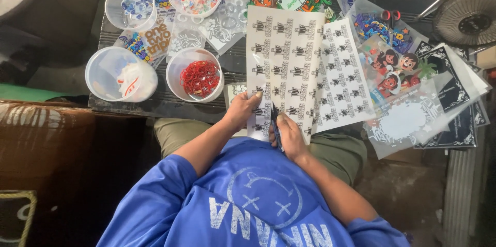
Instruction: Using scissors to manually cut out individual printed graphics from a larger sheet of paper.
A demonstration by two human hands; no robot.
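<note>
Dark slatted bench (235, 64) is packed: four clear tubs (121, 74) on the left, white sticker sheets (289, 56) mid, colourful cartoon sheets (392, 66) piled right.

The person wears a bright blue short-sleeved shirt (243, 200) of soft, slightly creased fabric, its sleeves ending above the elbows and leaving both forearms bare. The shirt carries a faded white print: a circular cartoon face with crossed-out eyes and a wavy mouth, and a row of block letters beside it, cracked and worn in places. Olive-green trousers (336, 151) cover both legs; the left hand (242, 110) and right hand (290, 134) are bare, with no gloves, rings or watch visible.
</note>
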